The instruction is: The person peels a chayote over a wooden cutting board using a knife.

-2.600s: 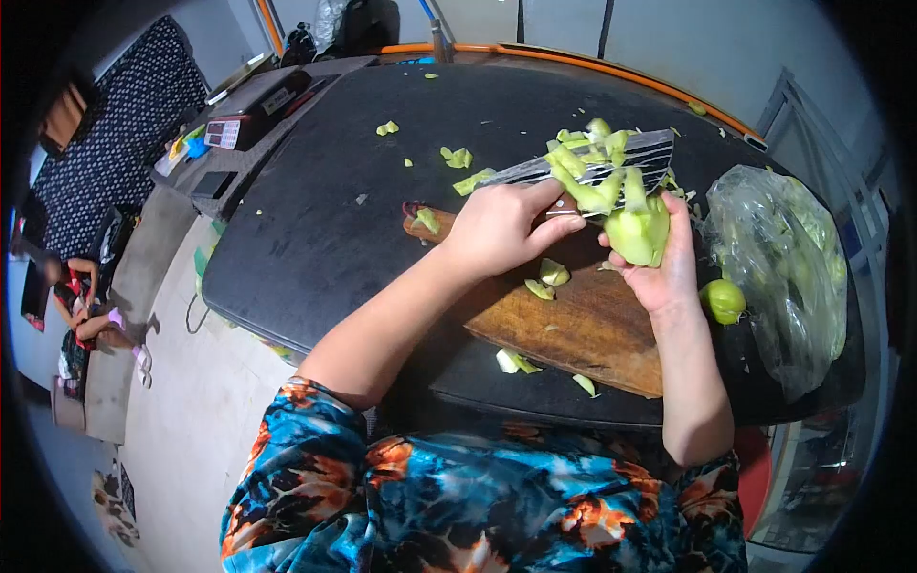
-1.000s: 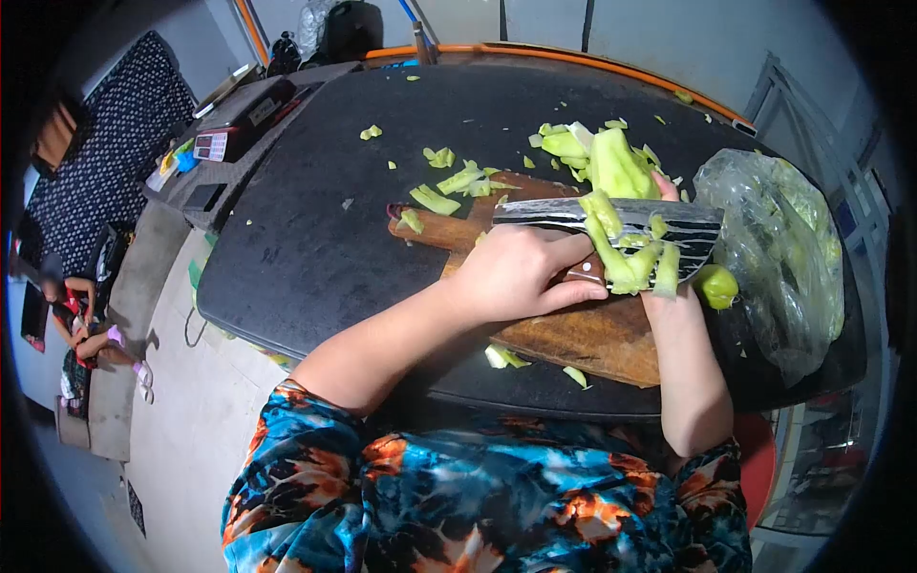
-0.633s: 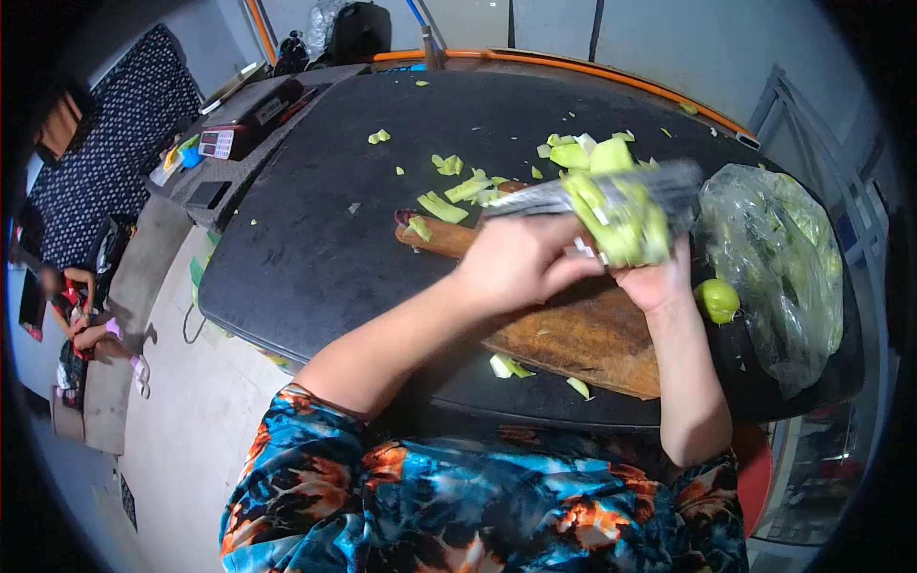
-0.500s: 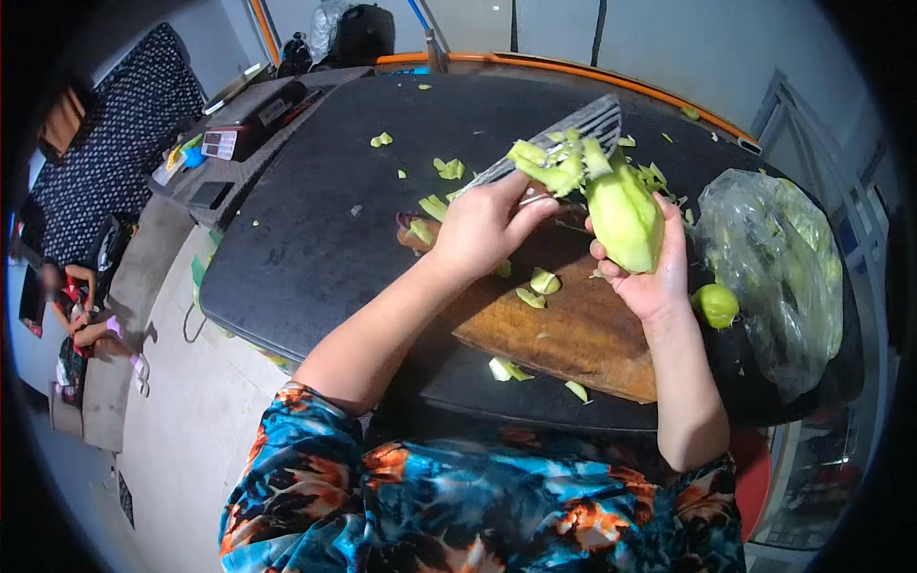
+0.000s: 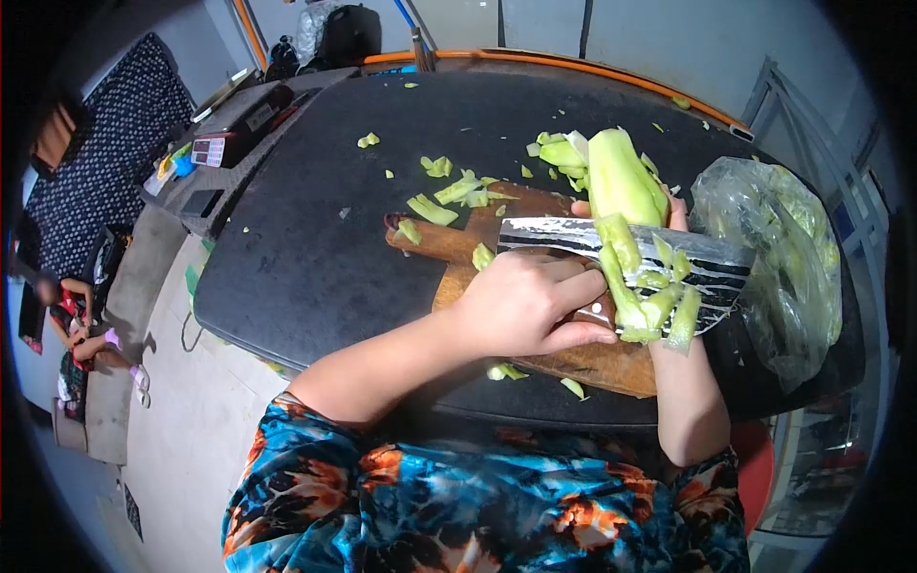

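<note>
My left hand (image 5: pixel 535 304) is wrapped round the brown handle of a broad knife (image 5: pixel 688 246), whose blade lies across to the right with green peel strips (image 5: pixel 626 286) on it. Beyond the blade, my right hand (image 5: pixel 676 212) holds a peeled pale green fruit (image 5: pixel 621 177) upright; the blade hides most of that hand, and only fingertips show on both sides of the fruit. Underneath is a wooden board (image 5: pixel 564 368) with its handle toward the left. Peel pieces (image 5: pixel 564 153) lie behind the board and to the left of the fruit.
A clear plastic bag (image 5: pixel 788 277) of green produce stands at the right of the black table (image 5: pixel 306 248). Peel scraps (image 5: pixel 437 167) are scattered about. A scale (image 5: pixel 229 143) and a dark flat object (image 5: pixel 202 203) rest at the left. A person (image 5: pixel 86 320) sits far left.
The knife has swung down and right, from beside the fruit's top to in front of it, covering my right hand. The fruit has moved up and away. The round green fruit is now hidden.
</note>
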